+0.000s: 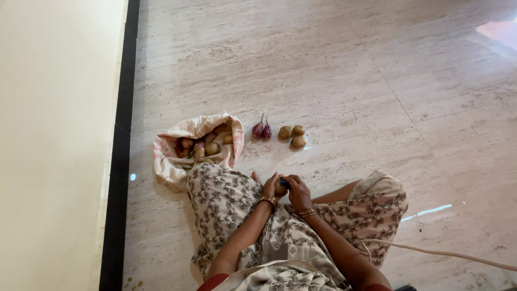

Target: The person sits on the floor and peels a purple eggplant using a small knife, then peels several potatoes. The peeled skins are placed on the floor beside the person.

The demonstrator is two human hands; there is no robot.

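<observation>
I sit on the floor with my knees spread. My left hand [269, 187] holds a brown potato [280, 187] just above my lap. My right hand [298, 191] presses a small dark blue tool [285, 183], likely a peeler, against that potato. Both wrists carry gold bangles. Ahead of my hands, three whole potatoes [292, 136] lie on the floor in a small cluster. Two small purple eggplants [262, 130] lie just left of them.
An open pink-and-white cloth bag [170, 161] with several potatoes and other vegetables rests by my left knee. A cream wall with a black skirting strip [119, 161] runs along the left. A white cable [458, 253] crosses the marble floor at lower right.
</observation>
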